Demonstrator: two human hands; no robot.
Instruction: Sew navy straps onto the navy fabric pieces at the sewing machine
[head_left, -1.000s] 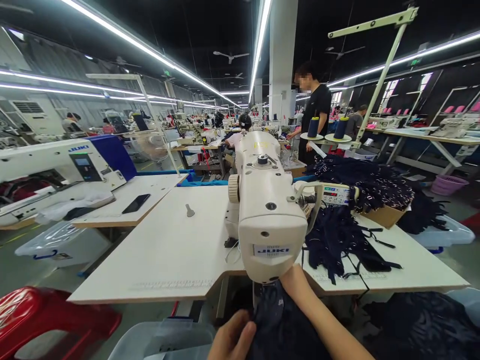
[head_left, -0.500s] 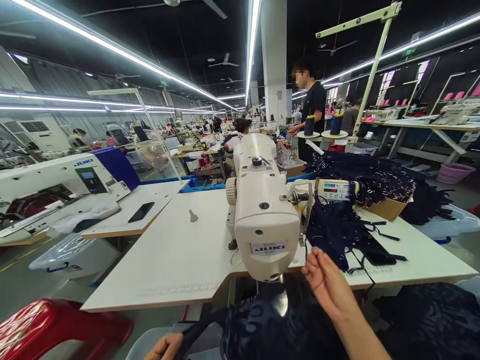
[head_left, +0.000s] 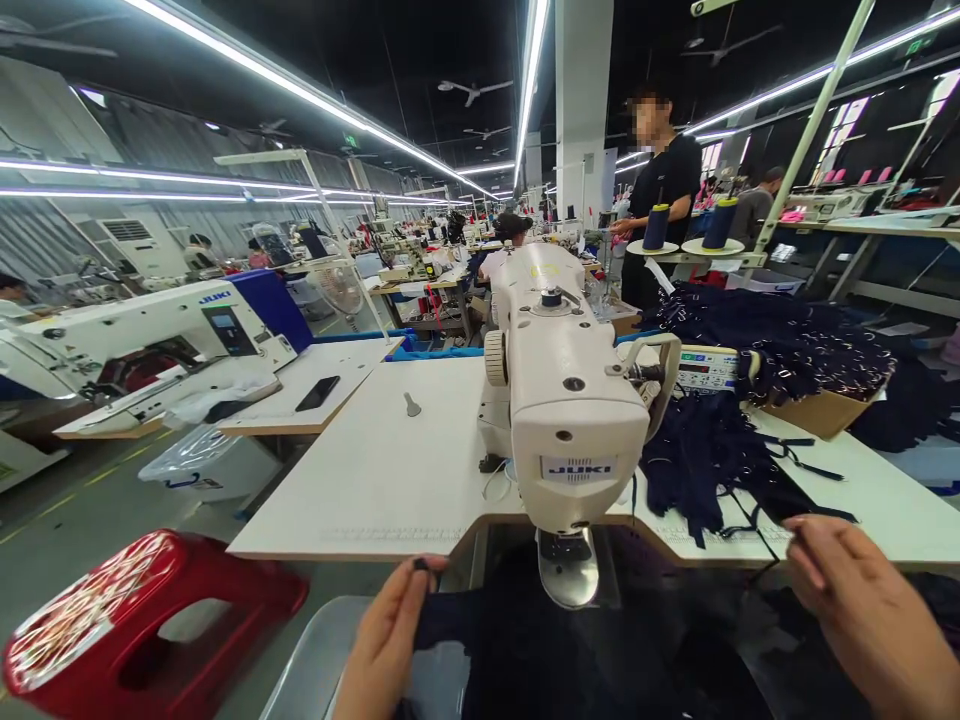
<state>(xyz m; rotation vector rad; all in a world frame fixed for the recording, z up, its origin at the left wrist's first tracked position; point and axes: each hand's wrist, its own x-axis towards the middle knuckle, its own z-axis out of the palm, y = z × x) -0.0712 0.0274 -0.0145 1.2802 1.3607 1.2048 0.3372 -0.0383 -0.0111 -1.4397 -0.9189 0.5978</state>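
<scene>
A dark navy garment (head_left: 570, 650) lies stretched across my lap, below the white sewing machine (head_left: 570, 400). My left hand (head_left: 390, 640) pinches the garment's left edge between thumb and fingers. At the lower right, my right hand (head_left: 862, 600) is closed on a thin dark strap at the garment's other end, near the table's front edge. The machine's presser plate (head_left: 568, 565) hangs bare between my hands. More navy pieces (head_left: 712, 460) are heaped on the white table (head_left: 390, 470) to the machine's right.
A red plastic stool (head_left: 150, 620) stands at lower left beside a grey bin (head_left: 315, 660). Another sewing machine (head_left: 157, 340) and a phone (head_left: 317, 392) sit on the left table. A person in black (head_left: 660, 190) stands behind two thread cones (head_left: 686, 225).
My hands have moved apart, left hand up and right hand out to the right, pulling the navy garment wide and away from under the needle. The view shifted slightly left.
</scene>
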